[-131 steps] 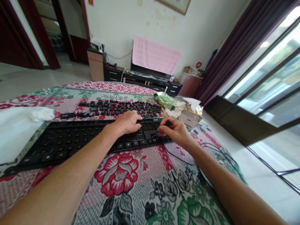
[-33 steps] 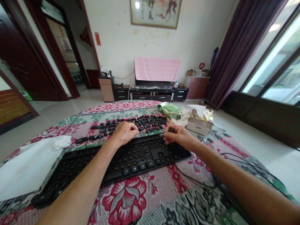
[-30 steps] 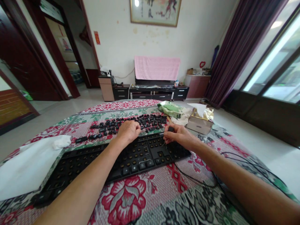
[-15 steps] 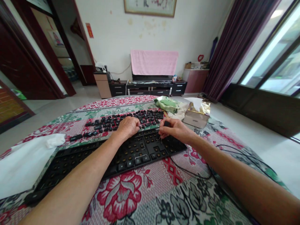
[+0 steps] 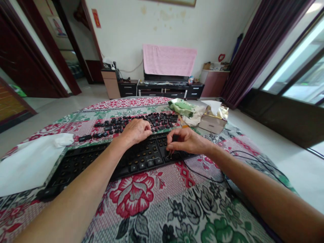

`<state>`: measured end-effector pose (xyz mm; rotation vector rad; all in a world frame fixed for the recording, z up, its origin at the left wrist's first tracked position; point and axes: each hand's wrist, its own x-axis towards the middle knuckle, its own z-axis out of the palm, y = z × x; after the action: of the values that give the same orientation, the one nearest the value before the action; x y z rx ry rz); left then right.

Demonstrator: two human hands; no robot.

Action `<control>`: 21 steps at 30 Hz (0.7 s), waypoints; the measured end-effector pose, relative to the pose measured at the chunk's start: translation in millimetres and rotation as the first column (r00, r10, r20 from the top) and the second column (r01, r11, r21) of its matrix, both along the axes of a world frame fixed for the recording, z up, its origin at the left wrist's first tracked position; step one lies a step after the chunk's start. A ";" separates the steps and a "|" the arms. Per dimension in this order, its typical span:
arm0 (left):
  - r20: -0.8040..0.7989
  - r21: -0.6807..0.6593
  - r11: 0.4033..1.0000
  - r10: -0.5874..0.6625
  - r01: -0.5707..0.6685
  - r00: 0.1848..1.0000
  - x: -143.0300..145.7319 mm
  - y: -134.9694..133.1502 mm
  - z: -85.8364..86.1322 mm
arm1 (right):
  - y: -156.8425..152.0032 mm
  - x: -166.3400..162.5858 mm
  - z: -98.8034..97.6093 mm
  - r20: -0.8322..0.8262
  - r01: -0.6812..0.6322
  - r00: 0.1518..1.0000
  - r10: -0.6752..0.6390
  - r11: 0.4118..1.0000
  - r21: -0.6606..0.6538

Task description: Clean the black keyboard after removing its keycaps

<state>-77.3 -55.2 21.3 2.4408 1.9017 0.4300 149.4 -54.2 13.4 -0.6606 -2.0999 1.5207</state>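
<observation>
A black computer keyboard (image 5: 115, 172) lies at a slant on the table, most of its keycaps off and a few left along the near row. My right hand (image 5: 186, 141) is over its right part, closed on a keycap puller (image 5: 171, 155) with a dark handle and thin wire ends that point down at the key sockets. Most of the handle is hidden by the fingers. My left hand (image 5: 138, 131) is closed at the keyboard's far edge, with its fingers curled under. What those fingers hold, if anything, is hidden. Many loose black keycaps (image 5: 162, 118) are spread just beyond the keyboard.
White tissue (image 5: 27, 163) lies left of the keyboard. At the back right are a green wipes packet (image 5: 181, 107), crumpled paper (image 5: 194, 116) and a tissue box (image 5: 212, 124). A black cable (image 5: 202, 176) runs across the flowered tablecloth (image 5: 134, 195) on the right.
My right hand has lowered and turned, bringing the puller's wire ends nearer the keyboard's near right keys. My left hand stays at the far edge. The view has tilted down slightly.
</observation>
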 end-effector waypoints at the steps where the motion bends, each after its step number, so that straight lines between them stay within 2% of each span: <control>1: -0.003 -0.005 1.000 -0.004 0.004 1.000 -0.6 -5.9 0.3 | -1.1 0.0 0.7 0.020 -0.016 1.000 0.016 1.000 0.012; 8: -0.013 0.010 1.000 0.013 -0.013 1.000 -1.6 -32.1 -9.7 | -9.6 -4.1 6.6 0.099 -0.053 0.994 0.038 0.987 0.149; 17: -0.030 0.006 1.000 0.000 0.000 1.000 0.9 -33.7 -13.1 | -9.4 -1.4 3.9 0.152 -0.085 0.987 0.043 0.957 0.279; 21: -0.034 0.010 1.000 0.007 -0.006 0.999 1.3 -32.6 -13.8 | -8.4 0.2 4.4 0.186 -0.134 0.979 0.084 0.952 0.275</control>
<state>-76.0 -87.8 7.6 2.4647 1.9257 0.4012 149.6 -62.6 17.8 -0.5938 -2.4631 1.2134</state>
